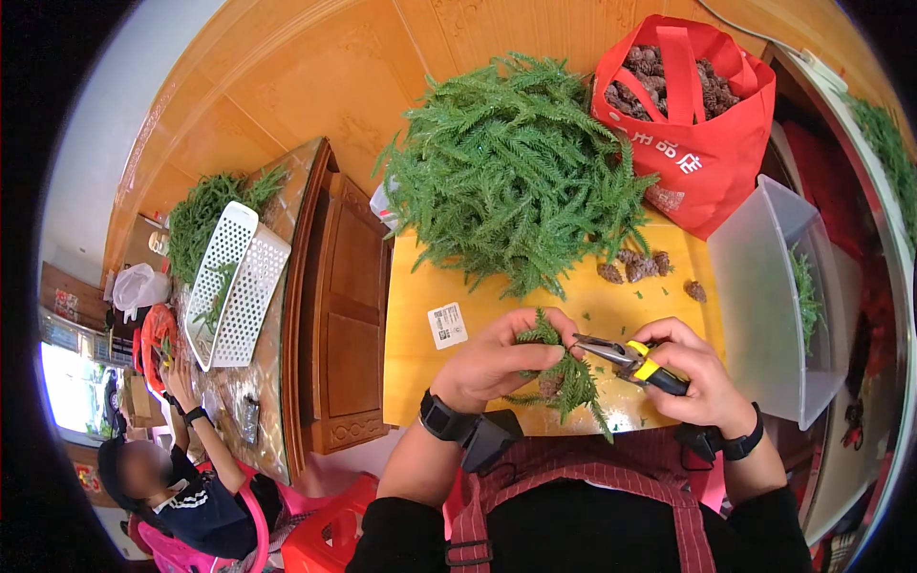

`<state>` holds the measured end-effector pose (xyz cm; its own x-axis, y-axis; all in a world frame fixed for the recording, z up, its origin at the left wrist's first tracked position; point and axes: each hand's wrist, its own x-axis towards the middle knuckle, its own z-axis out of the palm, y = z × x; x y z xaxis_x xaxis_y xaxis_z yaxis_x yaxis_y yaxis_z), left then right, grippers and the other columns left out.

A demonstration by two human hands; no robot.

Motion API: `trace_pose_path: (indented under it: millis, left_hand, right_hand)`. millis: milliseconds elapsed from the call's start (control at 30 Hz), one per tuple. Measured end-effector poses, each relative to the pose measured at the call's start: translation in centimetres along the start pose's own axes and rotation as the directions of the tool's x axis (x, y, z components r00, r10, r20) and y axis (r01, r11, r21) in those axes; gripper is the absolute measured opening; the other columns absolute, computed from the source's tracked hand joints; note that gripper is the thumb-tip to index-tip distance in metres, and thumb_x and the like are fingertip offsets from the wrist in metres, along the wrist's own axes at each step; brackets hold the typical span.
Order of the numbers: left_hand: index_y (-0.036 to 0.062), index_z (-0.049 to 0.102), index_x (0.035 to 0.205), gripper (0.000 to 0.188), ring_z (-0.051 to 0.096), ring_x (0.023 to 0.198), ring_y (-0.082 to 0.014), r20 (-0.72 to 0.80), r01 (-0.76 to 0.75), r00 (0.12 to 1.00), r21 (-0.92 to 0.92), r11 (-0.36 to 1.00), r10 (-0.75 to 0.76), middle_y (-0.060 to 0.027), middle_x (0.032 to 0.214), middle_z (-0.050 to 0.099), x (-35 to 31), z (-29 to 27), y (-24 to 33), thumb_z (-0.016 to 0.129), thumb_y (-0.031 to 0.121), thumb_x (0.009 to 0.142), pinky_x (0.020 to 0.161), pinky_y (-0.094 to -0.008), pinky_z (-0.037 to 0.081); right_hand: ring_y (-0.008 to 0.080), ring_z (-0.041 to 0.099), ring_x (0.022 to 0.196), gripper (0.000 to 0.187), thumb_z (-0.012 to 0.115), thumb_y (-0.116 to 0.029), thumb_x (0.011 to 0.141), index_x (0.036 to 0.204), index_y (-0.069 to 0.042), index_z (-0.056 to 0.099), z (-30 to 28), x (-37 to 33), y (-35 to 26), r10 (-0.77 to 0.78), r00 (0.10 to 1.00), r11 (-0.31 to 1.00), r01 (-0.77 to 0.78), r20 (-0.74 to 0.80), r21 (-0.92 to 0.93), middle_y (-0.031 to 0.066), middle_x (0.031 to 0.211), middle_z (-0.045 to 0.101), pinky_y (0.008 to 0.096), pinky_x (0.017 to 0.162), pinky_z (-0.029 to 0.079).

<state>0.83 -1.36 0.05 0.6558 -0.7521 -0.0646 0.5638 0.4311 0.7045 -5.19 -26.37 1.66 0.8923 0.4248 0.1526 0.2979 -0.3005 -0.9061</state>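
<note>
Green sprig (pixel 564 368) held just above the near edge of the yellow table (pixel 420 325), between both hands, with a brown cone (pixel 549 384) tucked among its needles. Left hand (pixel 497 358) curled around the sprig's upper part, fingers closed on it, thumb pressed along the stem. Right hand (pixel 693 377) clenched around pliers (pixel 630 358) with yellow-and-black grips, their narrow nose pointing left and meeting the sprig just beside the left fingertips. Dark watch-like bands on both wrists.

Farther back on the table, a large heap of green sprigs (pixel 516 162), spilling over the far edge. Just right of its lower part, a few loose brown cones (pixel 640 267) lying on the yellow top. Behind those, a red bag (pixel 707 153) standing open and full of more cones. At the right edge, a clear plastic bin (pixel 774 296) on its side, some greenery inside. A small white sticker (pixel 447 325) on the table left of the hands.

Well to the left, another table with a white perforated basket (pixel 234 286) and more greenery; a seated person (pixel 181 477) below it.
</note>
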Motion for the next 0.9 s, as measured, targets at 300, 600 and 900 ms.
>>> trace_pose_path:
  millis: [300,600,900]
  left_hand:
    - [0.0016,0.059,0.086,0.012,0.054,0.081,-0.0164,-0.157,-0.037,0.981,0.443,0.896,0.118,-0.0072,0.086,0.056,-0.1,2.3,1.6,0.061,0.000,0.074,0.064,-0.0268,0.044]
    - [0.0018,0.060,0.089,0.023,0.054,0.068,-0.0204,0.351,-0.070,0.706,0.899,-0.432,0.615,-0.0077,0.078,0.055,0.5,3.9,0.9,0.063,-0.005,0.068,0.058,-0.0275,0.042]
    - [0.0009,0.055,0.085,0.006,0.051,0.069,-0.0086,-0.291,-0.038,0.940,0.426,0.904,0.176,-0.0045,0.082,0.053,0.2,2.7,0.9,0.058,0.003,0.081,0.053,-0.0210,0.042]
  right_hand:
    - [0.0235,0.059,0.082,0.016,0.062,0.001,0.066,0.081,0.000,0.063,-0.1,-0.4,-0.7,-0.029,0.993,0.984,0.009,-0.114,-0.179,0.0112,0.098,0.057,0.0297,0.072,0.047]
    - [0.0244,0.055,0.085,0.012,0.061,-0.001,0.069,0.080,0.001,0.062,1.1,-0.5,-2.8,0.158,0.961,0.965,-0.199,-0.228,-0.172,0.0140,0.095,0.054,0.0292,0.075,0.043]
    - [0.0267,0.050,0.098,0.017,0.060,-0.007,0.069,0.086,-0.003,0.060,0.6,-0.6,-1.7,0.143,0.988,0.989,-0.145,-0.056,-0.030,0.0137,0.103,0.050,0.0334,0.086,0.039]
